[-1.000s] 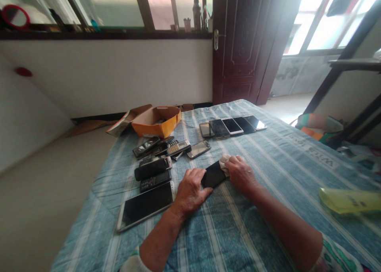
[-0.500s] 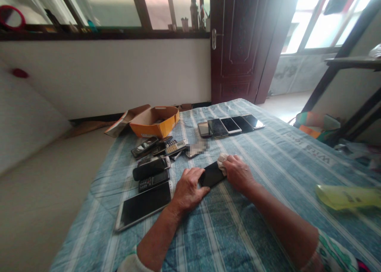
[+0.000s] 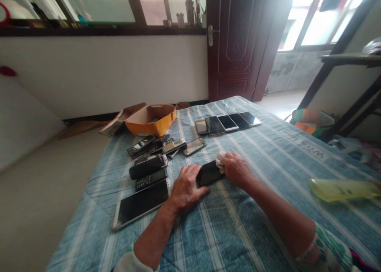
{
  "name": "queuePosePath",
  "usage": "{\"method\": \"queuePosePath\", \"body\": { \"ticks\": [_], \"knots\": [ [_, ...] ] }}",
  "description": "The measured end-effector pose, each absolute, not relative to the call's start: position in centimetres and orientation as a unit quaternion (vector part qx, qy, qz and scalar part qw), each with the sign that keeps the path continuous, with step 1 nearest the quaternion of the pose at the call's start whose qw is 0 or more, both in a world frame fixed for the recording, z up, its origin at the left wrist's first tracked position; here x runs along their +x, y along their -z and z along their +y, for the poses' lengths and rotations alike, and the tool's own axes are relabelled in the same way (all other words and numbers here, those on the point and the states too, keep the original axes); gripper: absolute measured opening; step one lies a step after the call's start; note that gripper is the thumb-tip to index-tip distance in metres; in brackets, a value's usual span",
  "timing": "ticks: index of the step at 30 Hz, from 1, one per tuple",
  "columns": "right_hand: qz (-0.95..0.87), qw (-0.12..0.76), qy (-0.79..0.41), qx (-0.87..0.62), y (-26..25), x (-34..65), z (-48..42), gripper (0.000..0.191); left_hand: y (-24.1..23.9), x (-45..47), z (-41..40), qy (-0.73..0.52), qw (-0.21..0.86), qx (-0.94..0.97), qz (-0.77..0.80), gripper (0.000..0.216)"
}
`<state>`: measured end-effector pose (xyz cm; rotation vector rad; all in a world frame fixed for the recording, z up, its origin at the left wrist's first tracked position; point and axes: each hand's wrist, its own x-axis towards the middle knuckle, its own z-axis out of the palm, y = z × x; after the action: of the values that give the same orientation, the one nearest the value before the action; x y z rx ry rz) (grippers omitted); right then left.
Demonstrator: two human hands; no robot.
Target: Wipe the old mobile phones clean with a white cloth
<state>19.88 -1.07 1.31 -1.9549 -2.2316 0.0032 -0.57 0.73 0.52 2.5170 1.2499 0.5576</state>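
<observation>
Partly under right hand (image 3: 237, 169), white cloth (image 3: 220, 160).

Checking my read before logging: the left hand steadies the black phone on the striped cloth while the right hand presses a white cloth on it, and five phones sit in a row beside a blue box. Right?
Nearly. The head view shows the box is orange, not blue. The rest stands: the left hand steadies the black phone, the right hand presses the white cloth, and the row of five phones lies beside the box.

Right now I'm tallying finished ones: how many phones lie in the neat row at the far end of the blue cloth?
5. They lie side by side in the far row, from the small one at its left end to the one at its right end; none looks hidden there.
</observation>
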Motion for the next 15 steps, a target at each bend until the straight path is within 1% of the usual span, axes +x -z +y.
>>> {"method": "queuePosePath", "body": {
  "ticks": [2,7,11,15],
  "knots": [
    [-0.747,0.085,-0.003,-0.659,-1.4,19.9,-1.2,0.025,-0.4,-0.5,0.7,-0.196,0.139,0.868,0.435,0.059],
    [-0.742,0.081,-0.012,-0.666,-1.5,20.2,-1.3,0.025,-0.2,-0.3,0.9,-0.214,0.126,0.868,0.431,0.053],
    [-0.743,0.117,-0.025,-0.658,-1.5,21.2,-0.6,0.028,-0.2,-0.1,1.3,-0.206,0.111,0.874,0.426,0.051],
    [-0.765,0.13,-0.051,-0.629,-1.6,22.6,0.9,0.027,-0.1,0.1,1.9,-0.21,0.099,0.882,0.41,0.047]
  ]
}}
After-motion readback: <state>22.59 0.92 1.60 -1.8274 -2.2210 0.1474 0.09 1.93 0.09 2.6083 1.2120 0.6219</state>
